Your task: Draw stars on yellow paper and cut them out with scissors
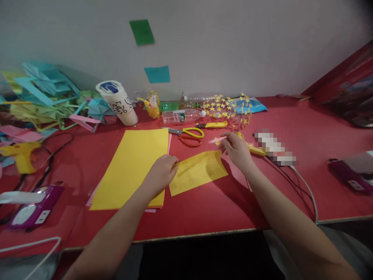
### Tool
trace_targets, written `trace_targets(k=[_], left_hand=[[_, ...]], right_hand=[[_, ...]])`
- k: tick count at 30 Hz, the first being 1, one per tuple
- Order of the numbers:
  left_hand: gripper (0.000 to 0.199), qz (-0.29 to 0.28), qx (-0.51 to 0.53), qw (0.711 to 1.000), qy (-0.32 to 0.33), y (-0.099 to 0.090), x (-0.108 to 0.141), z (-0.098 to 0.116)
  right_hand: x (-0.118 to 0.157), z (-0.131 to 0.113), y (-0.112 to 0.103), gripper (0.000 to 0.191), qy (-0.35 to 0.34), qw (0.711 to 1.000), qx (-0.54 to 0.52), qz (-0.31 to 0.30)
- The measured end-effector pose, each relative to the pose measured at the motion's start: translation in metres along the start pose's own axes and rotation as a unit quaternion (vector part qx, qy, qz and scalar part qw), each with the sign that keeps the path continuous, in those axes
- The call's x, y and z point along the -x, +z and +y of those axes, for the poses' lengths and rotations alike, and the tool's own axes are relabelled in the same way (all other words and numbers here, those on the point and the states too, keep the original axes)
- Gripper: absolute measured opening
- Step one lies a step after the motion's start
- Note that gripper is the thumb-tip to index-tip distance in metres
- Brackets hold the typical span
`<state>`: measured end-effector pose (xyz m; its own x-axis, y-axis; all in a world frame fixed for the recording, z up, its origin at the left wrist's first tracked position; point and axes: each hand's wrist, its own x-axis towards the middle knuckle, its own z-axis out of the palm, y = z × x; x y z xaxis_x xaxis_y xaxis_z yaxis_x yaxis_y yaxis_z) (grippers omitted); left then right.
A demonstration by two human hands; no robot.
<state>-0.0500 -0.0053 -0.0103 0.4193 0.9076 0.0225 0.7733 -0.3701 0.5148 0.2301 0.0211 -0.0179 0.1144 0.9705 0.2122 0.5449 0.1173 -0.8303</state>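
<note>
The small yellow rectangle of thin paper [201, 175] lies on the red tabletop [198, 217] near its front edge, slightly slanted, and is the hub of the clock here. At nine o'clock, the left hand [161, 173] has thumb and bent fingers closed on the paper's near end. At two o'clock, the right hand [234, 149] is curled beside the upper corner; a slim pink stick [217, 139] juts from its fingertips, but whether they grip it or pinch the paper I cannot tell.

To handle so light a sheet well, a soft, flat press at nine o'clock would likely serve better than a tight pinch, which could crease it. The upper corner probably needs smoothing outward, the stick's end kept off the paper.

Beyond the left hand, also at nine, sits a stack of large yellow paper sheets [128, 155]; squaring the rectangle away from it should prevent snagging. At twelve lie scissors with yellow and red handles [192, 133], at one a yellow-handled craft knife [215, 125], and toward half past two a yellow glue gun [256, 150], whose cord is best kept clear of the right forearm.
</note>
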Motion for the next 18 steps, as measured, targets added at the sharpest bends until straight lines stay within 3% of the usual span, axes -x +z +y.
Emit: trace_targets(k=[2,6,9,14,18], left_hand=[[0.019,0.004,-0.093,0.995,0.046,0.002,-0.002,-0.002],[0.026,0.044,-0.212,0.973,0.074,0.007,0.0,-0.008],[0.027,0.06,-0.239,0.967,0.058,0.003,0.002,-0.009],[0.024,0.052,-0.197,0.978,0.034,-0.012,0.003,-0.006],[0.015,0.05,-0.02,0.998,-0.04,-0.014,0.006,-0.006]], right_hand=[[-0.004,-0.007,-0.007,0.019,-0.037,0.985,0.169,-0.022],[-0.011,-0.029,-0.01,0.027,-0.1,0.912,0.399,0.0],[-0.024,-0.042,-0.005,0.031,-0.057,0.873,0.481,-0.053],[-0.051,-0.041,0.001,0.036,0.033,0.837,0.54,-0.078],[-0.065,-0.03,0.004,0.034,0.063,0.83,0.548,-0.083]])
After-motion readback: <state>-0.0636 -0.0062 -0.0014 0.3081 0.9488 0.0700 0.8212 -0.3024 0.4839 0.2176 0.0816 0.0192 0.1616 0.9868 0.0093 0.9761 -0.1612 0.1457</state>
